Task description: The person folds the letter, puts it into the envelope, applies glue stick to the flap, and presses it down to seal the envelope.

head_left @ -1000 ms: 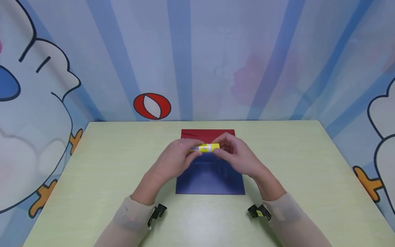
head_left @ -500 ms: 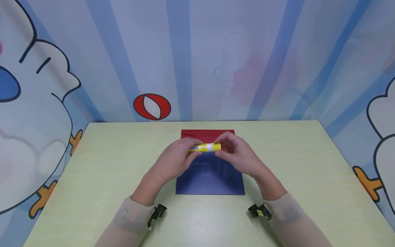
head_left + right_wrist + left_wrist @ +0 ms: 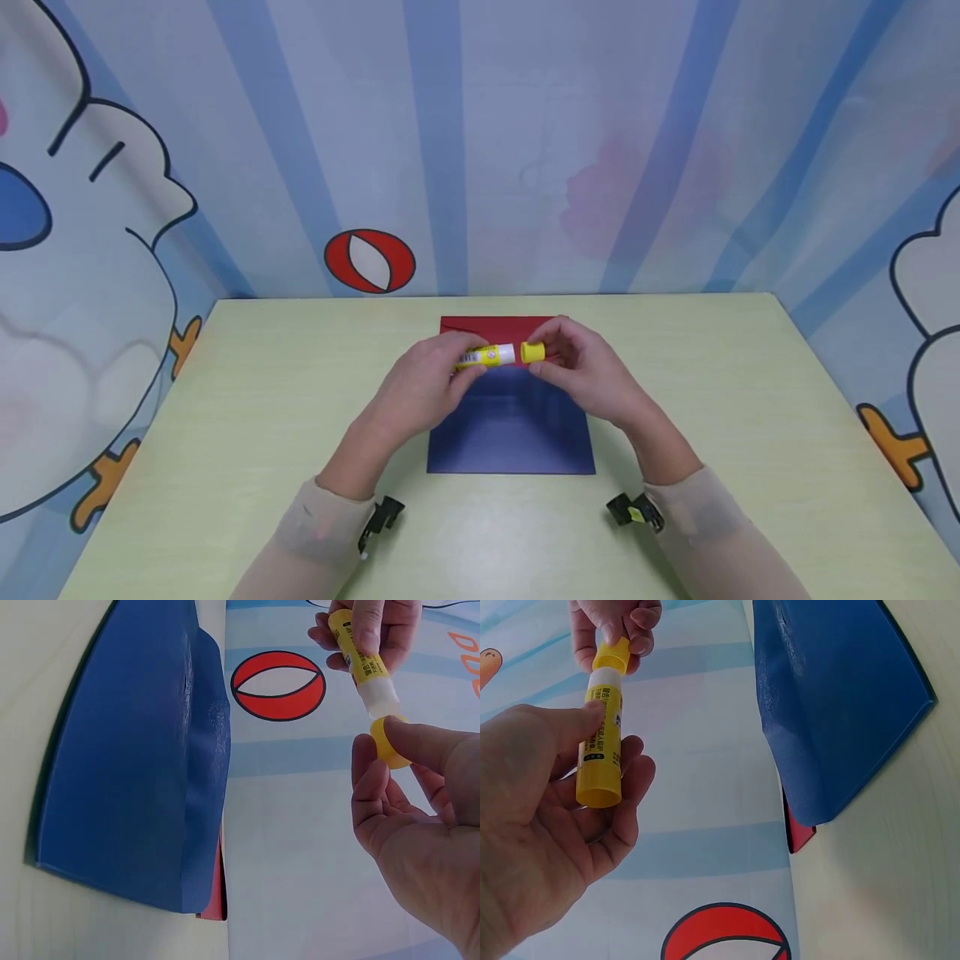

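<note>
My left hand (image 3: 423,379) pinches a yellow glue stick (image 3: 487,356) between thumb and fingers, held sideways above the paper. Its white end (image 3: 605,677) is bare and points to the right. Between the thumb and fingers of my right hand (image 3: 588,371) is the yellow cap (image 3: 532,352), a small gap apart from the glue stick in the head view. Beneath both hands lies a blue envelope (image 3: 512,433), and a red sheet (image 3: 506,326) shows at its far side. In the right wrist view the blue envelope (image 3: 124,761) has a raised flap along one edge.
A pale wood-look table (image 3: 300,375) carries everything. Behind it stands a blue striped backdrop (image 3: 510,150) with a printed red and white ball (image 3: 370,261). Small black cameras sit at both wrists.
The yellow cap has come off the glue stick; my right hand has drawn it to the right, and the white end now shows. My left hand has barely moved.
</note>
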{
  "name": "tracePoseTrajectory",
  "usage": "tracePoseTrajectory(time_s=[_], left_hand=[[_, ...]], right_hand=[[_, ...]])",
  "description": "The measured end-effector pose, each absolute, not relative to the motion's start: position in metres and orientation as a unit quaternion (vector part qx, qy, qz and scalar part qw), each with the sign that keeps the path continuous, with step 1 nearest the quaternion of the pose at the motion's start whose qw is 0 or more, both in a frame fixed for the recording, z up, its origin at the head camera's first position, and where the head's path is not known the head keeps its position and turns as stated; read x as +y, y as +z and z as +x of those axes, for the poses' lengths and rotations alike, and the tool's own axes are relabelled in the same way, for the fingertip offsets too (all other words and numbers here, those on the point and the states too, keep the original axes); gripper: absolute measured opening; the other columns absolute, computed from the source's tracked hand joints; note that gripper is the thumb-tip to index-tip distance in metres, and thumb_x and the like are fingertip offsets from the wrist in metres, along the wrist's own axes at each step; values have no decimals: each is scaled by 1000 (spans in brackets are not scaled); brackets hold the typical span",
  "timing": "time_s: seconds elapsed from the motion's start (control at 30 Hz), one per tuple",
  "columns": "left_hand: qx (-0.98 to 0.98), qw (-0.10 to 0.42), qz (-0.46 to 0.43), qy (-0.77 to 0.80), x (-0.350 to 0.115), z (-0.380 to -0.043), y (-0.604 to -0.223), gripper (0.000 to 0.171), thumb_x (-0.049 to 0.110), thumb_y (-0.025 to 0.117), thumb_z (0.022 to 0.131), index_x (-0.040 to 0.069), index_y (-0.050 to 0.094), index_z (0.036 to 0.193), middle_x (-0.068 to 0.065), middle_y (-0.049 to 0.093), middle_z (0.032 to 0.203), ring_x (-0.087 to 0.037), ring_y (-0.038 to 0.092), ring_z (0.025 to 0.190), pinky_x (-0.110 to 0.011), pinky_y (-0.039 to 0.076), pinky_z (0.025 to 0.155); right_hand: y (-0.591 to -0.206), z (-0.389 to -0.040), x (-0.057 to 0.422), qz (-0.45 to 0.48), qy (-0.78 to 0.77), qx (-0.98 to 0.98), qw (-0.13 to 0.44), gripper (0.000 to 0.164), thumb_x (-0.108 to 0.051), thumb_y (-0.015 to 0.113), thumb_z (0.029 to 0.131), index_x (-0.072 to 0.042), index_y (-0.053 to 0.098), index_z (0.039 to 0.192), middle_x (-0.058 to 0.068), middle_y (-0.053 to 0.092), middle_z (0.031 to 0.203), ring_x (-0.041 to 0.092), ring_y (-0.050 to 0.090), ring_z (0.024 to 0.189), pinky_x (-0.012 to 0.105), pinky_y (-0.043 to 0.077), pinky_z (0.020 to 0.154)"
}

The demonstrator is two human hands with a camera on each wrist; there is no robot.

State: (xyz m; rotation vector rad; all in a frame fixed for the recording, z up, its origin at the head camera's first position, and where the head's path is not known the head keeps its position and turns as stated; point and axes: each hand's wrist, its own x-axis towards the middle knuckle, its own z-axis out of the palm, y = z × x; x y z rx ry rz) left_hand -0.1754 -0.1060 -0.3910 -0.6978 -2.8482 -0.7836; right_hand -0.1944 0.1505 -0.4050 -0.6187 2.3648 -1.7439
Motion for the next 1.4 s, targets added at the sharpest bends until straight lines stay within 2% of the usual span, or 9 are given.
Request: tracePoseTrajectory(time_s=[0.1,0.23,0.37,0.47,0.67,0.83,1.03,1.2,1.4], left_hand=[[-937,63,-228,-256,-107,-176,-391,43,25,83,95,12,70,134,-5,71,125,-20,66,106,-38,60,92],[-941,97,-219,-238,-107,-177,-391,45,29,85,93,14,71,132,-3,73,122,-21,65,105,-42,54,95],[-943,127,-206,-229,-108,-178,-392,43,32,86,91,17,74,129,-1,74,116,-20,61,101,-44,46,90],[-941,134,-201,-237,-108,-179,-393,42,30,87,90,17,75,128,-1,74,114,-20,61,99,-44,44,88],[-940,128,-179,-259,-107,-178,-393,44,29,88,89,15,72,128,-3,75,115,-21,65,99,-45,45,90],[-933,106,-165,-303,-107,-177,-391,46,26,87,92,12,65,130,-6,74,121,-21,68,103,-46,45,93],[-921,88,-157,-345,-105,-176,-388,54,23,86,93,11,62,140,-7,72,126,-26,65,114,-48,50,99],[-919,77,-148,-357,-104,-176,-388,48,23,84,94,14,67,138,-5,71,126,-24,62,114,-41,60,91],[-902,84,-154,-395,-104,-175,-390,46,20,85,94,13,68,136,-5,70,125,-24,64,115,-41,62,90]], right_hand=[[-403,-194,151,-207,-582,783,72,30,2,75,97,-10,63,122,10,66,121,39,68,105,33,62,86],[-402,-195,152,-201,-568,796,60,30,-4,77,97,-12,64,124,9,66,118,33,67,100,32,62,82],[-400,-194,155,-188,-545,816,47,31,-11,78,98,-14,66,127,7,67,116,29,66,97,32,61,80],[-397,-193,159,-177,-520,834,42,32,-14,78,99,-14,66,129,7,68,114,28,66,96,34,61,79],[-389,-195,173,-154,-460,874,34,36,-22,76,100,-14,65,133,6,69,111,26,68,97,38,60,79],[-382,-197,191,-133,-411,902,25,35,-25,75,101,-9,62,130,8,68,110,26,66,99,40,58,78],[-379,-199,220,-122,-346,930,21,35,-28,74,102,-5,63,125,11,69,110,28,66,102,43,56,82],[-380,-202,243,-106,-288,951,34,32,-25,75,101,-3,62,121,12,68,101,27,64,89,41,55,74],[-388,-207,271,-101,-251,960,72,35,-23,72,103,3,60,123,17,67,103,26,63,83,41,54,69]])
